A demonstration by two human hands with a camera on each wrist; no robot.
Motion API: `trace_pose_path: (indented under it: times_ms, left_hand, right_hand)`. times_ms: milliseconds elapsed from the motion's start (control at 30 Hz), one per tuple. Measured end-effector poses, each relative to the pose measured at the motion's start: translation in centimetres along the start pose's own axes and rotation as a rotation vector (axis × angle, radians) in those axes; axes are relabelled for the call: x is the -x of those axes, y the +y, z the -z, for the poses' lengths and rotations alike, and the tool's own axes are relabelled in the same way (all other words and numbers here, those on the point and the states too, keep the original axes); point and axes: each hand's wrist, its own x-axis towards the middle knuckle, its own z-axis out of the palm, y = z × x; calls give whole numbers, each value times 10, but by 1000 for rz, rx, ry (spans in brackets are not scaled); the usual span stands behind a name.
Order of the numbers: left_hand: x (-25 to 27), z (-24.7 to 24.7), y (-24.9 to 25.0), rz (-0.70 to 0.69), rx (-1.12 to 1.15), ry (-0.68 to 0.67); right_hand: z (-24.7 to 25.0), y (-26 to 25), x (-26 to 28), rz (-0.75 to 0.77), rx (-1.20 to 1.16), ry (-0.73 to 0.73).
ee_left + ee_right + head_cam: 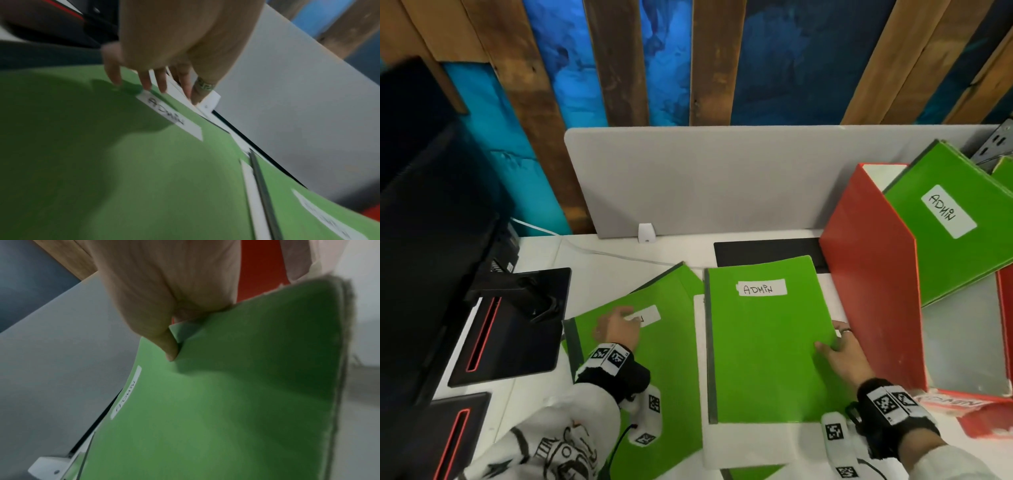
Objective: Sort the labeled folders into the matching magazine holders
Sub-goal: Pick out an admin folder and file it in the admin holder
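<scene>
Two green folders lie on the white desk. The left green folder (654, 359) (144, 162) carries a white ADMIN label (170, 118). My left hand (616, 329) (152, 87) rests on it with straight fingers, their tips at the label. The right green folder (763, 346) (226, 402) also reads ADMIN. My right hand (837, 346) (170, 352) pinches its right edge, thumb on top and fingers beneath. Just right of that hand stands a red magazine holder (869, 274), and a third green ADMIN folder (945, 233) leans inside it.
A dark monitor (431, 205) and its black base (517, 325) fill the left side. A grey divider panel (722, 178) runs along the back of the desk, with a black mat (767, 253) in front of it. White paper (739, 445) lies under the right folder.
</scene>
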Motion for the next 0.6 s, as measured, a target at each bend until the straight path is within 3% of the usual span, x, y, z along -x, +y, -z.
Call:
trace_pose_path:
  times_ms: [67,133,200,467,600]
  left_hand:
    - [-8,19,-9,134,-61,96]
    - [-9,32,-16,280,-7,114]
    - [-4,37,-25,333,17,104]
    - [3,38,-22,302,183,230]
    - [-1,32,-14,220,314,81]
  right_hand:
    - [2,-1,-1,23,86,52]
    - [5,-7,2,54,189,111]
    - [7,-13,6,83,239,142]
    - [18,-25,0,228,336,253]
    - [25,-42,3,330,201,229]
